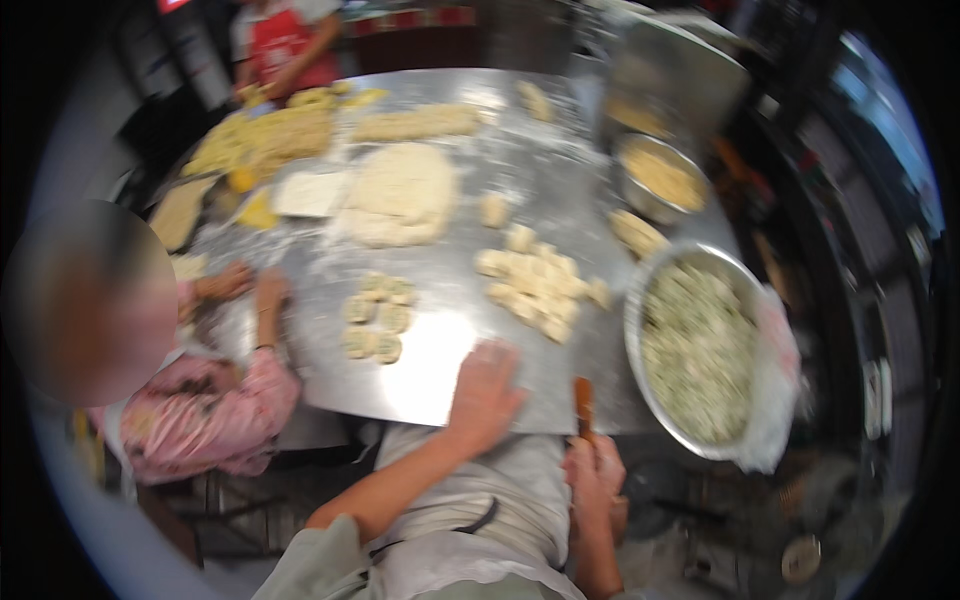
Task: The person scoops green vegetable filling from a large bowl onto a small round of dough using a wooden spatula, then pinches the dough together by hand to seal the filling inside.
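Note:
My left hand (486,394) is laid out flat, palm down, at the near edge of the steel table (442,262); blur hides whether anything lies under it. In my right hand (596,469) is a brown, flat-ended stick (584,401), perhaps a wooden filling spatula, its tip pointing over the table edge. Ahead of my hands sits a heap of cut dough pieces (536,281). Several small filled dough rounds (375,319) with green showing form a cluster to the left. A large metal bowl (634,360) of pale green chopped filling (697,352) stands at my right.
A plastic bag (772,375) hangs over the large bowl's right rim. Behind it are a smaller metal bowl (664,176) of yellowish contents and a dough roll (636,234). Flattened dough (405,191) lies farther back. One co-worker's pink sleeve (262,394) is at left; another person (285,49) stands across.

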{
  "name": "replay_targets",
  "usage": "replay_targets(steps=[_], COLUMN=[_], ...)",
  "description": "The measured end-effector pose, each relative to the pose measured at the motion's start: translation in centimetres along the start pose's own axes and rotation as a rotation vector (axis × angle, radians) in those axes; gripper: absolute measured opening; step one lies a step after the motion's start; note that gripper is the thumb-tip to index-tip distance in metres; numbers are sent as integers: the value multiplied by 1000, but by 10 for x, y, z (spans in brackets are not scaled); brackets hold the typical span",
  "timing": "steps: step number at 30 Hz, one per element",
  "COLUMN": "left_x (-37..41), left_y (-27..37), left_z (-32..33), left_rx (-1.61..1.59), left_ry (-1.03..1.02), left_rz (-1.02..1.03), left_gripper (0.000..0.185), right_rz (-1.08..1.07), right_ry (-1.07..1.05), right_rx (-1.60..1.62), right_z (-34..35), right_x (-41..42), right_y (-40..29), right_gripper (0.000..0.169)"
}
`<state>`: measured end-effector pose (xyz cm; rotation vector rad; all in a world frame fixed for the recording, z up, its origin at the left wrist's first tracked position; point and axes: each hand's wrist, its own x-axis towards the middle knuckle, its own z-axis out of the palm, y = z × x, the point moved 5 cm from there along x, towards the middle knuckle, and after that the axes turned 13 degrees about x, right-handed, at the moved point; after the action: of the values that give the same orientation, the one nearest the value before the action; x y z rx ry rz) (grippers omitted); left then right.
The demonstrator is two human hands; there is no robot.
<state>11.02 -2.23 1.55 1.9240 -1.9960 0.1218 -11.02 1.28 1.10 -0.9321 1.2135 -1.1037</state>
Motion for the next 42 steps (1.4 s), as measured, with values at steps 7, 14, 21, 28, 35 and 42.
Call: replay_targets(steps=[7, 14, 21, 28, 35, 42], left_x=[-25, -32, -67, -34, 3, 48], left_y=[-21, -34, -58, 8, 91, 162], left_z=[17, 15, 20, 3, 29, 0], left_rx=[148, -208, -602, -1564, -2081, -1994], left_ry=[-139, -119, -1, -482, -627, -586], left_rz=[-38, -116, -108, -625, -596, -531], left_gripper=[82, 61, 18, 29, 47, 46], right_rz=[-103, -89, -213, -350, -469, -398], right_ry=[-182, -128, -165, 48, 25, -207], right_rx=[101, 84, -206, -754, -1403, -1605], right_z=[43, 25, -8, -126, -176, -176], right_x=[-3, -12, 0, 12, 29, 45], right_y=[-4, -9, -40, -121, -199, -208], right_gripper=[19, 17, 11, 21, 19, 19])
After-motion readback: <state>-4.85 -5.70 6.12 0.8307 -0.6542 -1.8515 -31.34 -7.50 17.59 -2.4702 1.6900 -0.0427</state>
